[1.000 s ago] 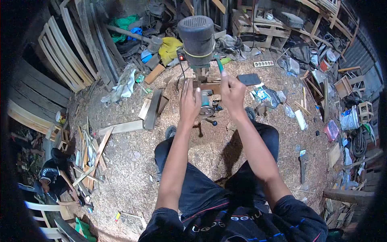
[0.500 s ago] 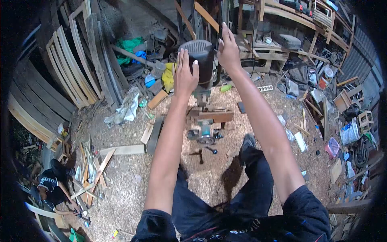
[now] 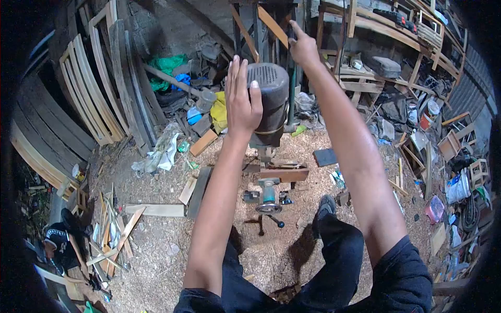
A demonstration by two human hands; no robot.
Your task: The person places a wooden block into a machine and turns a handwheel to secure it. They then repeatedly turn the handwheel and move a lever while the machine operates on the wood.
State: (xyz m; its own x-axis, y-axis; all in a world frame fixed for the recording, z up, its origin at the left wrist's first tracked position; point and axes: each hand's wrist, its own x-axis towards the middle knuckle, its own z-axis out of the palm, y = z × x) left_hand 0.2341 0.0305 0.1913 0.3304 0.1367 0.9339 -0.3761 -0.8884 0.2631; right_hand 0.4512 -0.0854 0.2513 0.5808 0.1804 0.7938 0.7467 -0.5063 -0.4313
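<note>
A dark cylindrical motor housing [image 3: 271, 99] with a vented top stands upright in front of me. My left hand [image 3: 243, 99] lies flat along its left side, fingers straight up and holding nothing. Up and to the right of the housing, my right hand [image 3: 303, 46] is raised near a slanted wooden strip [image 3: 273, 26], its index finger stretched out; whether it touches the machine frame behind is unclear. Below the housing are a reddish wooden block [image 3: 284, 175], a green vise-like part with a round handwheel [image 3: 269, 207], and a lever with a black knob [image 3: 280, 224].
Curved wooden slats [image 3: 86, 88] lean at the left. Another person [image 3: 62, 240] crouches at the lower left beside scattered wood strips [image 3: 117, 242]. A wooden frame [image 3: 360, 86] and mixed scrap fill the right. Wood shavings [image 3: 172, 276] cover the floor.
My right hand has moved up and right, away from the housing, and its fingers have changed from upright together to one pointing. The left hand stays against the housing. The view has shifted slightly.
</note>
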